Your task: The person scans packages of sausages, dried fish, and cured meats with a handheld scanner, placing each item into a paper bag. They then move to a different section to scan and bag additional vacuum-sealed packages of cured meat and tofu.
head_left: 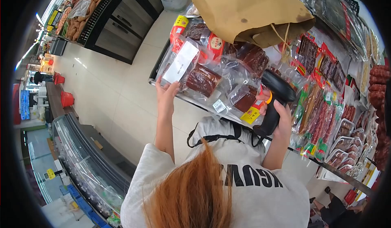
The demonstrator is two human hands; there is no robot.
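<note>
In the head view, the left arm runs straight up from the shoulder of the white T-shirt. The left hand [166, 93] is raised at about 10 o'clock from the middle of the frame, its fingers pressed together and pinching the lower edge of a clear packet [181, 63]. The packet has a white label turned towards the camera and is held tilted over the left end of the display shelf [191, 101], just in front of the goods lying there. The right arm is bent at the elbow. The right hand [282, 120], at about 3 o'clock, is curled round the grip of a black scanner [273, 100], with one fingertip by the orange trigger. The scanner's head points towards 10 o'clock, at the packet, and the two are well apart. The shelf is heaped with vacuum packs of dark cured meat [202, 80]. Towards 4 o'clock lie packs of red sausages [322, 122], and past them small clear trays of meat [345, 148]. A brown paper bag [248, 10] lies across the goods at 12 o'clock, and its contents cannot be made out. A glass-topped chiller [81, 154] stands at 8 o'clock, and a bin of produce [81, 12] sits at 10 o'clock across the aisle.
</note>
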